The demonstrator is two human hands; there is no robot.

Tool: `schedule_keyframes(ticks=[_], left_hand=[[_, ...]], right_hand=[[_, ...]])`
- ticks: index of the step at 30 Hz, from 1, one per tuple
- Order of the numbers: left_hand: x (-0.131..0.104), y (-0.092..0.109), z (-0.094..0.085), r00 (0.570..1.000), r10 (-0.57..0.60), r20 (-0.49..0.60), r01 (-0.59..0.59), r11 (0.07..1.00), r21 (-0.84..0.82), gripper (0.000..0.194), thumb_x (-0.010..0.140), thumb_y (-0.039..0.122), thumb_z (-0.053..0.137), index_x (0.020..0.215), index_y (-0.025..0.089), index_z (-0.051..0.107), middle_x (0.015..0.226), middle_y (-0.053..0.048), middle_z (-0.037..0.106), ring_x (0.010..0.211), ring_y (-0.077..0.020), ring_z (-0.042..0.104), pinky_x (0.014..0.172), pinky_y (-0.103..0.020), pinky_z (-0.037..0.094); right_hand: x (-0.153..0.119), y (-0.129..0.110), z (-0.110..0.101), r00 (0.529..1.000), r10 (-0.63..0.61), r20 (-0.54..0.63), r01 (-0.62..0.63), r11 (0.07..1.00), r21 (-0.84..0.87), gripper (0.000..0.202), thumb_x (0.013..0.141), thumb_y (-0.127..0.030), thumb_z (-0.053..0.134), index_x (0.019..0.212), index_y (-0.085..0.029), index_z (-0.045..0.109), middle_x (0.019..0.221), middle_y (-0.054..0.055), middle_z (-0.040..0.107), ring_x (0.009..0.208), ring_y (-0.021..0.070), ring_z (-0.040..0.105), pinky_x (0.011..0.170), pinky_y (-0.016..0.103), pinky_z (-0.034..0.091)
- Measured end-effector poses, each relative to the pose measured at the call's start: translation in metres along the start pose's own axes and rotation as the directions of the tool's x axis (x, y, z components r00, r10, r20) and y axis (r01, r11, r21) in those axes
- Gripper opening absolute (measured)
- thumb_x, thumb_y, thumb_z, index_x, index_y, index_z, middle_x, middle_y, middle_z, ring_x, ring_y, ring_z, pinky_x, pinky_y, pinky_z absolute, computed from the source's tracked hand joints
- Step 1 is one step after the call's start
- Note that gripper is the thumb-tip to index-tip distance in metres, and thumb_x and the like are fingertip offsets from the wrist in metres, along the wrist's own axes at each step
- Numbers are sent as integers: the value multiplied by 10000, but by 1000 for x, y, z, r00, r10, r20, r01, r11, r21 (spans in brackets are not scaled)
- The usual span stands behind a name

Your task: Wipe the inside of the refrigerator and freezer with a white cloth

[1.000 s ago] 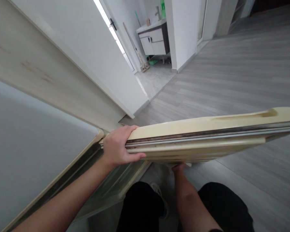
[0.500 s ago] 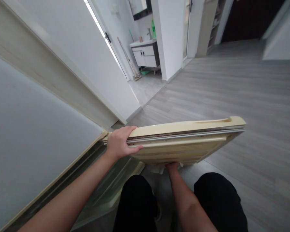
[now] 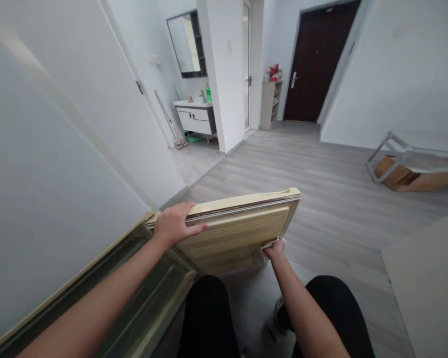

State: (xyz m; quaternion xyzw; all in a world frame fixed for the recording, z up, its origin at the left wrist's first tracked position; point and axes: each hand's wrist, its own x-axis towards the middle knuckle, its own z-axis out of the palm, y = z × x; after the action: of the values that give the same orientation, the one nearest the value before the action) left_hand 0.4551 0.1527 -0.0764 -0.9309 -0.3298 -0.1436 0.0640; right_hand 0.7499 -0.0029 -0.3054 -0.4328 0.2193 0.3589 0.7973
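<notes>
on the far left there was the pale grey side of a fridge [image 3: 52,199], with the open cavity's rim [image 3: 160,293] running down toward the bottom of the shot. the left hand [image 3: 173,224] was curled over the top edge of the cream fridge door [image 3: 239,231] near its hinge end, fingers wrapped over the top and thumb along the inner side. the door stood swung open, ribbed inner face toward the person, hanging out over the grey wood floor [image 3: 321,179]. moving right, the right hand [image 3: 275,248] was pressed on the door's lower inner edge, pinching a pale cloth [image 3: 267,245] against it. black-trousered knees [image 3: 332,308] sat below. back left was a bathroom vanity [image 3: 196,118], a dark door [image 3: 315,64] at the back, and a cardboard box [image 3: 403,179] under a metal frame on the right.
</notes>
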Motion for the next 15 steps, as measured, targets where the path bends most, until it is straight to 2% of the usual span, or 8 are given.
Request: schedule_keyframes(ticks=[3,5,7,9,11,12,13,15], left_hand=[[0,0,2,1000,-8,-19,8,1000,2,734,790,778,476,1214,193,602,1150,-104,710,1017,-299,664,815,-367,469],[0,0,3,999,-17,-31,17,1000,-1,721,803,772,455,1211,196,602,1145,-104,709,1024,-296,662,812,-363,469],[-1,1,4,999,-23,-47,22,1000,-10,706,809,763,451,1204,200,608,1142,-106,710,1024,-295,662,815,-363,472],[-1,2,4,998,-18,-63,17,1000,-22,696,813,753,456,1202,197,613,1151,-115,708,1024,-296,662,830,-369,473],[-1,3,3,997,-21,-68,19,1000,-23,696,822,744,453,1201,185,618,1155,-127,706,1023,-303,661,836,-380,474],[-2,3,2,997,-23,-68,22,1000,-20,700,827,741,448,1203,176,619,1153,-132,706,1021,-309,660,833,-387,475],[-2,4,1,997,-24,-67,23,1000,-16,704,832,737,444,1206,167,619,1150,-136,706,1017,-316,660,828,-396,476],[-3,5,-1,998,-19,-61,18,1000,-17,698,836,725,447,1204,159,621,1138,-138,708,1007,-325,663,820,-408,479]], right_hand=[[-35,23,14,982,115,149,-128,988,81,272,831,-241,382,788,-179,644,666,56,691,675,199,692,722,364,585],[-65,50,28,961,169,220,-191,978,83,298,872,-240,354,822,-178,641,688,60,695,696,198,696,719,368,587],[-100,82,46,879,320,354,-354,935,35,310,897,-246,340,867,-173,640,732,72,707,734,213,702,722,402,590],[-138,115,67,758,433,487,-485,874,-23,297,900,-249,359,916,-155,640,789,93,718,771,226,701,734,427,591],[-172,141,87,670,495,553,-553,830,-74,287,897,-255,385,951,-135,639,815,108,721,815,238,702,746,434,593],[-186,149,96,657,503,561,-560,824,-83,290,897,-255,387,966,-130,639,812,108,720,831,242,703,749,433,594],[-196,152,103,665,497,557,-554,829,-79,298,898,-252,381,979,-128,640,801,103,717,840,244,704,750,432,596],[-204,146,111,731,460,505,-510,859,-45,313,898,-240,362,999,-139,641,764,83,709,832,240,702,748,432,597]])
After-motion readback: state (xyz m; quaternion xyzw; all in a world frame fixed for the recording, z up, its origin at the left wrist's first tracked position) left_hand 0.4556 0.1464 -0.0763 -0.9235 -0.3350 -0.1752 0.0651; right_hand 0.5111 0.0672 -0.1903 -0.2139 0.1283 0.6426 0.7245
